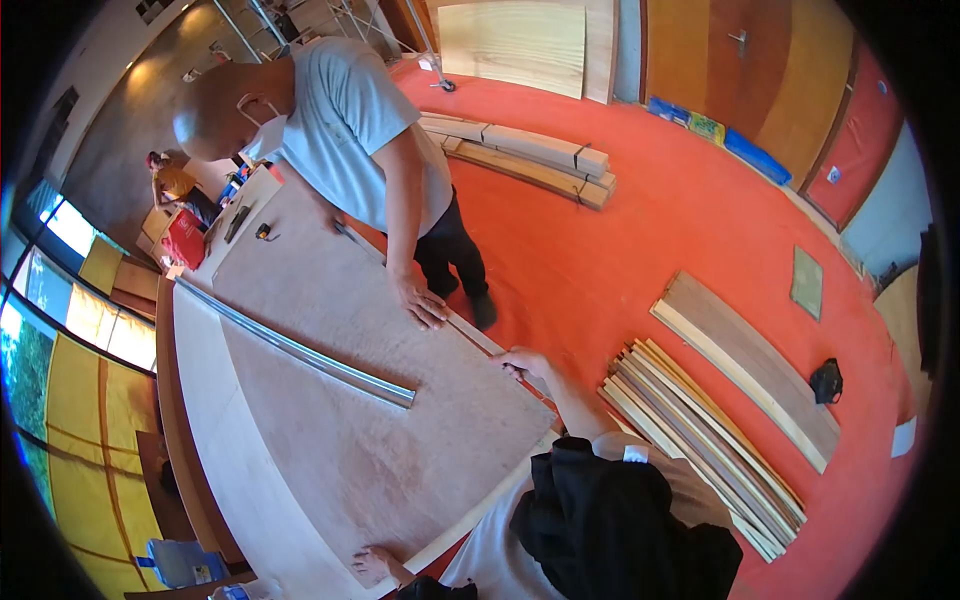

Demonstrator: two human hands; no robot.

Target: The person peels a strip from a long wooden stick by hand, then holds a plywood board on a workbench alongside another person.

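Note:
A large plywood sheet (340,430) lies on the work surface in front of me. My left hand (375,562) rests flat on its near edge, fingers spread, holding nothing. At the sheet's right edge, my right hand (522,362) has its fingers curled closed; whatever is in them is too small to make out. A thin, straight strip (472,334) runs along that edge, close to my right hand. Across the sheet, a co-worker in a grey T-shirt (345,95) leans over and presses a hand (424,304) down by the strip.
A long metal channel (300,350) lies across the sheet. Farther off are a tape measure (263,232) and a red bag (183,238). Stacked wood strips (700,440), planks (750,365) and bundled timber (520,150) lie on the red floor (560,260). Another person (178,185) is in the background.

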